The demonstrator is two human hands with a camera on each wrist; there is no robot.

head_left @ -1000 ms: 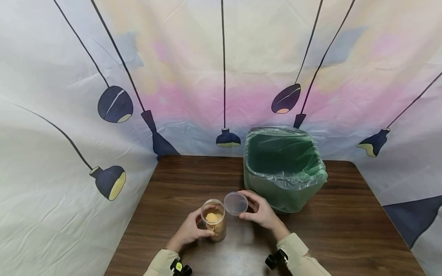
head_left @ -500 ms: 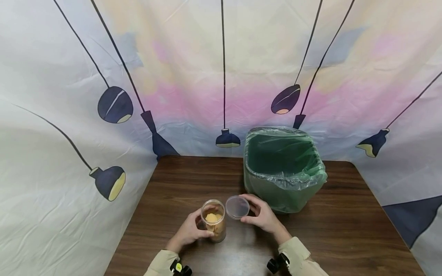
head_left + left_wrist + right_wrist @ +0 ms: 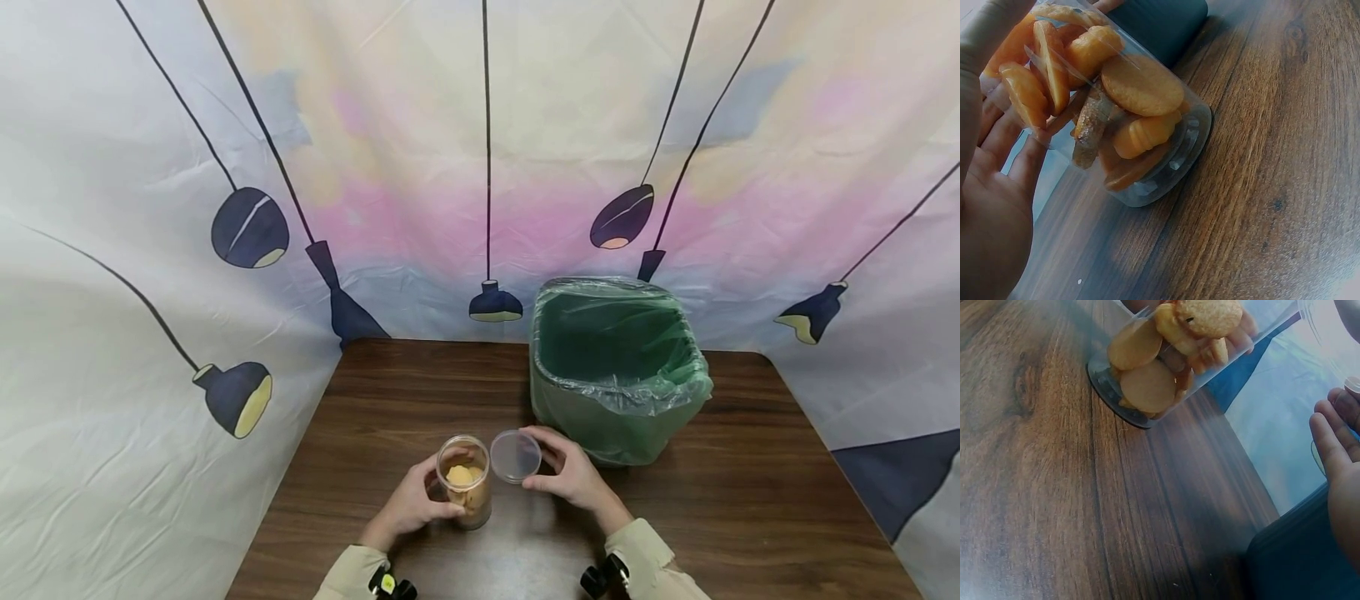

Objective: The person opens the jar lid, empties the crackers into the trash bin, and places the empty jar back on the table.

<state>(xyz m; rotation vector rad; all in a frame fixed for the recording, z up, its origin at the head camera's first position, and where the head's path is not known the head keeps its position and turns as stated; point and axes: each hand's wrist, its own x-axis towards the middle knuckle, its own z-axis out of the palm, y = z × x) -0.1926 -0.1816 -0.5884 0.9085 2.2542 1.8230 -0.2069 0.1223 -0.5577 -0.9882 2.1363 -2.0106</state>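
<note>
A clear plastic jar (image 3: 474,503) stands upright on the wooden table, its mouth uncovered. Golden cookies (image 3: 1141,85) fill much of it, some round and flat, others ridged. My left hand (image 3: 408,504) grips the jar from the left side, thumb in front and fingers behind. Just right of the jar's rim, my right hand (image 3: 567,475) pinches a round clear lid (image 3: 515,457) by its edge, the lid raised and tilted. In the right wrist view the fingers (image 3: 1330,440) of that hand show at the right edge, and most of the lid is out of frame.
Behind my right hand stands a green bin (image 3: 615,421) lined with a clear plastic bag folded over its rim. The brown table (image 3: 420,383) reaches back to a fabric backdrop (image 3: 405,167) printed with hanging lamps.
The lid and my right hand have shifted slightly down, toward me, and a little right. My left hand and the jar stay in place.
</note>
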